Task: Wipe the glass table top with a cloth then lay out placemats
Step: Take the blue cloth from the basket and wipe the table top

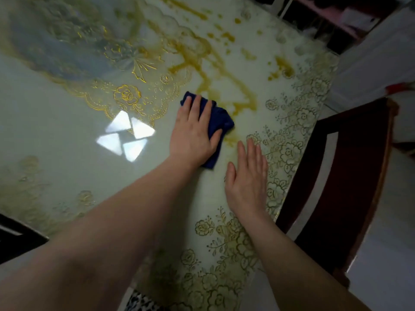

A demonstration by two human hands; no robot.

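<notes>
1. Glass table top (67, 142), pale green-white with gold floral patterns showing beneath it, fills most of the view and reflects a bright four-part patch of light (125, 138) at centre left.
2. Yellow-brown liquid streaks and spots (224, 70) spread across the upper middle of the glass, running down to just beside the cloth.
3. A small dark blue folded cloth (219, 122) lies flat on the glass near the centre, at the lower end of the streaks.
4. The person's left hand (193, 133) presses on the cloth with fingers straight and spread, the thumb lying along the cloth's right side.
5. The right hand (247, 178) rests flat on the bare glass just right of and below the cloth, fingers straight and together, holding nothing.
6. Both forearms are bare.
7. A dark red-brown wooden chair (350, 176) stands against the table's right edge.
</notes>
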